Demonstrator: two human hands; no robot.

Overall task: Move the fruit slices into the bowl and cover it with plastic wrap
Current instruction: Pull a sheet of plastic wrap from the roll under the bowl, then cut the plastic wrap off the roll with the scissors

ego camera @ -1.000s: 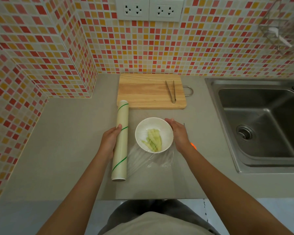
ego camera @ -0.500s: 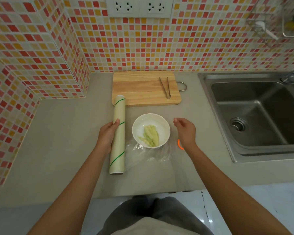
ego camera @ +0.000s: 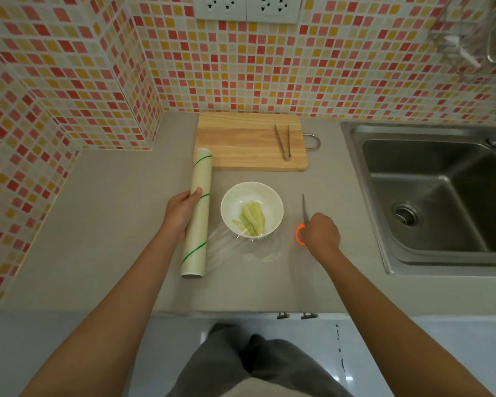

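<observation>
So fruit slices (ego camera: 250, 218) in bowl (ego camera: 251, 194); wrap (ego camera: 229, 245) over it uncut; left hand (ego camera: 181, 214) grips roll (ego camera: 198, 207), right hand (ego camera: 321, 232) closed on scissors (ego camera: 304, 213) beside bowl

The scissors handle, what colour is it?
Orange, seen in the head view, partly hidden under the right hand.

We note a white bowl (ego camera: 252, 211) holding pale green fruit slices (ego camera: 250, 219). The cream roll (ego camera: 197, 212) under the left-hand fingers (ego camera: 194, 195) carries thin green diagonal stripes. An orange scissor handle (ego camera: 298, 234) shows beside the right-hand fingers (ego camera: 317, 222). The wall tiles (ego camera: 269, 67) form a red, orange, yellow and white mosaic.
</observation>
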